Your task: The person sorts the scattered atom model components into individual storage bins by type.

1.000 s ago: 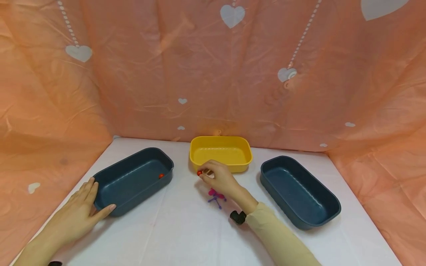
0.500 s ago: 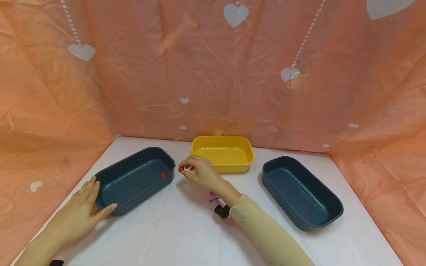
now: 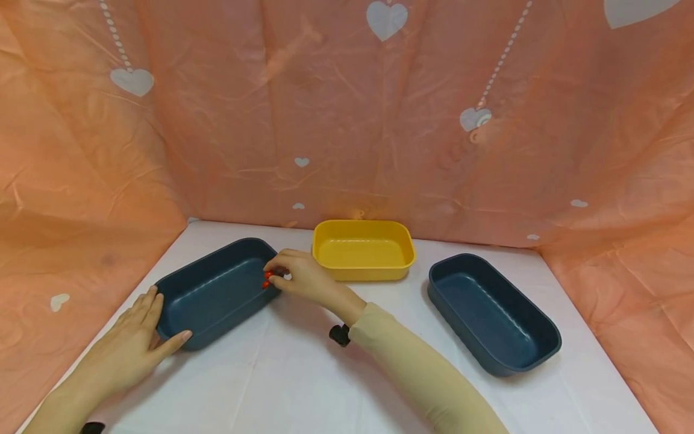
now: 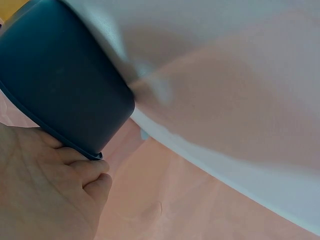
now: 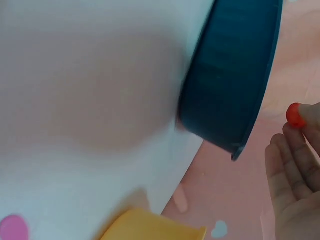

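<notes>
My left hand [image 3: 121, 340] rests at the near left end of a dark blue tub [image 3: 217, 295], its fingers straight along the rim and the thumb on the front side. In the left wrist view the fingertips touch the rim [image 4: 92, 156]. My right hand [image 3: 306, 277] is over the right end of that same tub and pinches a small red ball [image 5: 295, 116] between thumb and fingertip; the other fingers stay loose. Just below the pinched ball, a second red ball [image 3: 265, 285] lies inside the tub, partly hard to separate from it in the head view.
A yellow tub [image 3: 363, 274] stands at the back middle. Another dark blue tub [image 3: 493, 313] is on the right. Part of a pink object [image 5: 13, 228] shows on the white table [image 3: 293, 386] in the right wrist view. Orange cloth [image 3: 347, 120] hangs behind.
My right hand has travelled left with the red ball, from in front of the yellow tub to over the left tub. Its arm now covers the pink and purple figure. My left hand stays put.
</notes>
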Demonstrator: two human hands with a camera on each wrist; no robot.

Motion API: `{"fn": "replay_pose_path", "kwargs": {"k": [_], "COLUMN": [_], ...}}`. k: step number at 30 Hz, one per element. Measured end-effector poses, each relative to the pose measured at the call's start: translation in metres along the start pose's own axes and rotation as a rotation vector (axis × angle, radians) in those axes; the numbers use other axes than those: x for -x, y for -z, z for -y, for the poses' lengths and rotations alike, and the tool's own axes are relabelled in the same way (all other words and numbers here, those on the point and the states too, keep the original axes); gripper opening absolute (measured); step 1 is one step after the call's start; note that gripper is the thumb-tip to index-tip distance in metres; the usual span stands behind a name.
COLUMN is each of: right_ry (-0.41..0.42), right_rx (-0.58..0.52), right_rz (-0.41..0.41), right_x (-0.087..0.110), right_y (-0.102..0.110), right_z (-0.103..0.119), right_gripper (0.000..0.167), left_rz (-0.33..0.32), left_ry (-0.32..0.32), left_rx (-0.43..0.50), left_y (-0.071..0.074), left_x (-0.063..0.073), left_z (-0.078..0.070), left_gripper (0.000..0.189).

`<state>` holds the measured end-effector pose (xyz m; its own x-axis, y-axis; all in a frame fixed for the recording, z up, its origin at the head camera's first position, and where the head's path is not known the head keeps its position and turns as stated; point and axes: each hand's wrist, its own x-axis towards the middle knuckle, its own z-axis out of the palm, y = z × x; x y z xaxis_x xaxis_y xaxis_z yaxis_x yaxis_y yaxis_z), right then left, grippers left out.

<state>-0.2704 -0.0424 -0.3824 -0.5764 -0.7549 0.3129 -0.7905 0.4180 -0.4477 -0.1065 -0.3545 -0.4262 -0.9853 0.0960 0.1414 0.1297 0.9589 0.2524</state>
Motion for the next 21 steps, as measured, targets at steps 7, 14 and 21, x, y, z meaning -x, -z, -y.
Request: {"fn": "replay_pose_path", "kwargs": {"k": [7,14,21], "right_ry": [0.021,0.046,0.068], "right_rx": [0.103,0.166,0.188], "right_rz": [0.099,0.164,0.185], "right_x": [-0.017,-0.03,-0.038], "right_y": [-0.007,-0.014,-0.018], "right_z": [0.009,0.018,0.022], "right_gripper": [0.025,0.027,0.028], "left_rz": [0.018,0.031,0.024], "left_ry": [0.009,0.015,0.018], "left_rx": [0.006,0.004,0.005], "left_y": [0.002,0.004,0.005], "left_x": [0.0,-0.001,-0.001], "left_z": [-0.002,-0.003,-0.004], "left_gripper": [0.101,0.101,0.1]}}
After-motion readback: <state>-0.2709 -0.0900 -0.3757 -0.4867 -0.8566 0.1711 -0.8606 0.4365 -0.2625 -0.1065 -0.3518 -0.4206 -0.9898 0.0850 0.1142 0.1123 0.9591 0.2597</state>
